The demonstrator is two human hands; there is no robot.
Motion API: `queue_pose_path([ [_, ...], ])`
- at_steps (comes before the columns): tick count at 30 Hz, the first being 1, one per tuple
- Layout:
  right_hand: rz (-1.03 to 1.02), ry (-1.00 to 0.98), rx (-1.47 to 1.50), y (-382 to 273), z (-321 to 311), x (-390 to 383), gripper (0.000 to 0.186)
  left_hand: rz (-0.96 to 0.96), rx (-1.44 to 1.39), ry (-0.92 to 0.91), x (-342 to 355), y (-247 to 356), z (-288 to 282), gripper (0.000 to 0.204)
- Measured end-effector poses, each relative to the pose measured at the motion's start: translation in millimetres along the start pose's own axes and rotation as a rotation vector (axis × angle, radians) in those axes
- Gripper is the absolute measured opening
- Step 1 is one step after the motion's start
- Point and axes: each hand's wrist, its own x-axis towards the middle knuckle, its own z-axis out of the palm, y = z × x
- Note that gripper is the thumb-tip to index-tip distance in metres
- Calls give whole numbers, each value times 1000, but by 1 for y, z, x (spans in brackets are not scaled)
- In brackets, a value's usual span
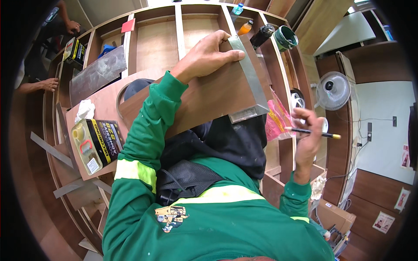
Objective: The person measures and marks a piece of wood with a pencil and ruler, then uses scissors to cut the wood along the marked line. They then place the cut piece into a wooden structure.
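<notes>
A brown wood-faced board (209, 95) lies slanted across my lap. Along its right end runs a metal try square (252, 76), its thicker stock against the board's near edge. My left hand (209, 54) grips the board's far edge, its thumb pressing on the square's far end. Off to the right of the board, my right hand (308, 137) is raised, pinching a black pencil (320, 132) with a yellow end. The pencil points left, apart from the board. A pink plastic bag (278, 117) sits between the square and this hand.
A wooden frame (179, 32) with open bays surrounds me. Bottles (245, 28) and a dark green can (285, 38) stand at the far right. An adhesive tin (96, 145) is on my left, a fan (333, 90) at right. Another person's hand (50, 84) rests at far left.
</notes>
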Motion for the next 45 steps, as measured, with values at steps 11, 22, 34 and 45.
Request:
queue_pose_path([
  [11,-97,-455,-314,-19,29,38,15,5,9,22,-7,14,-2,68],
  [22,-351,-536,-489,-29,52,56,9,-21,-6,18,-7,14,-1,67],
  [34,-384,-597,-565,-40,51,55,8,16,-23,20,-1,1,3,61],
  [45,174,-473,-349,-11,23,9,22,-1,76,34,-4,10,2,60],
])
